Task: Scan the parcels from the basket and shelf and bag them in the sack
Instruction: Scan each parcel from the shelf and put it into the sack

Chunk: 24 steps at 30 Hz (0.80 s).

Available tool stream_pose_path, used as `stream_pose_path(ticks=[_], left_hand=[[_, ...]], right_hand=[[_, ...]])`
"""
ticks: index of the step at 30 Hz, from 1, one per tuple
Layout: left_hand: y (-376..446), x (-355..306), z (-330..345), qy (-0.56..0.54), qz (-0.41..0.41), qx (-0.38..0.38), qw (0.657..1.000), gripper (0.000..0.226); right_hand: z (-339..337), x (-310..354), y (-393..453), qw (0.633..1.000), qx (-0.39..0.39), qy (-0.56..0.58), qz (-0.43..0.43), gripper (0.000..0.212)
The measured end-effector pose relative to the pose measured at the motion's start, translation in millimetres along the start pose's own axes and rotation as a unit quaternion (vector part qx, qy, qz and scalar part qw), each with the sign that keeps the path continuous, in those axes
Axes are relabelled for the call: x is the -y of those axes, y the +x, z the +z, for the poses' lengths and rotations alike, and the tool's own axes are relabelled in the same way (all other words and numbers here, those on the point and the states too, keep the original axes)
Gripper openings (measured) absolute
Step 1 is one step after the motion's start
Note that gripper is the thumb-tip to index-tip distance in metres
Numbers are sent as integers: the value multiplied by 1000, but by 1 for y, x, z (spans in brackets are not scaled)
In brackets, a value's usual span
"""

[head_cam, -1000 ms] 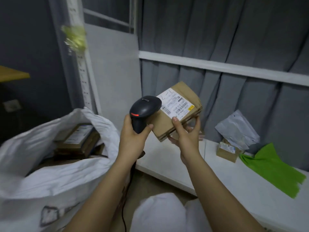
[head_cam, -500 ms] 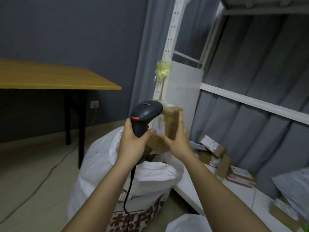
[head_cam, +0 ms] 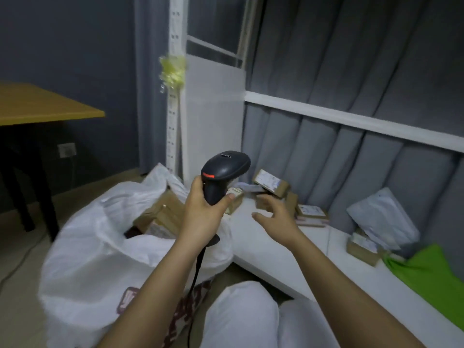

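Black scanner [head_cam: 221, 177] upright in left hand [head_cam: 203, 217], grip clenched round handle, cable hanging below. Right hand [head_cam: 273, 219] released, fingers spread, hovering over white shelf [head_cam: 288, 262], holding nothing. White sack [head_cam: 95, 249] on floor at left, mouth open, brown parcels in sack [head_cam: 163, 214] visible inside. More cardboard parcels on shelf [head_cam: 271, 182] piled just beyond right hand. Grey mailer bag [head_cam: 384, 217] and green sheet [head_cam: 431, 275] farther right on shelf.

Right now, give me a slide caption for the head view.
Left hand grips the scanner above the sack; right hand, fingers spread, reaches toward shelf parcels.
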<state>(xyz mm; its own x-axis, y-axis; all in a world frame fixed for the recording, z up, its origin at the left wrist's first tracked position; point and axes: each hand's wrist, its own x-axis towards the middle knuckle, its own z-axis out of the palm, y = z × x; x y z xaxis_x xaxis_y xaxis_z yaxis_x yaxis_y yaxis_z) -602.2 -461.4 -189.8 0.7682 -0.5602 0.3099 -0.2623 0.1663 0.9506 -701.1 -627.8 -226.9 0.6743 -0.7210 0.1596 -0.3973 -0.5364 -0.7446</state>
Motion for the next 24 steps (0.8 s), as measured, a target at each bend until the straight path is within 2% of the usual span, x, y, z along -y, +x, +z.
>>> stream_pose_path(ticks=[3,6,9,13,15,16,18,21,22,24], left_hand=[[3,7,34,15,-15,41,999,40],[7,11,48,26,-23,47,998,41],[11,13,36,37,-24,18,999,37],[13,15,-3,76,-19,-43,996,37],[11,17,-23,85,-28,-68,994,37],[9,17,-33,90,-32,-80,992,37],[7,15,-49,92,-34,-106,990,41],[8,9,-65,83,-27,-135,987,41],[9,7,-67,77,-23,-143,986,40],[11,2,-67,67,-16,-147,987,39]], right_hand=[[-15,-31,-5,997,-8,34,66,42],[-10,-47,-1,996,17,34,82,39],[16,-39,15,995,54,45,71,48],[71,-8,38,980,157,65,106,78],[97,2,44,979,178,-8,98,67],[102,10,50,985,154,-32,76,50],[95,36,65,998,63,-1,22,17],[51,71,95,988,-116,97,-5,10],[38,73,98,984,-135,119,0,8],[27,61,90,983,-80,162,19,13]])
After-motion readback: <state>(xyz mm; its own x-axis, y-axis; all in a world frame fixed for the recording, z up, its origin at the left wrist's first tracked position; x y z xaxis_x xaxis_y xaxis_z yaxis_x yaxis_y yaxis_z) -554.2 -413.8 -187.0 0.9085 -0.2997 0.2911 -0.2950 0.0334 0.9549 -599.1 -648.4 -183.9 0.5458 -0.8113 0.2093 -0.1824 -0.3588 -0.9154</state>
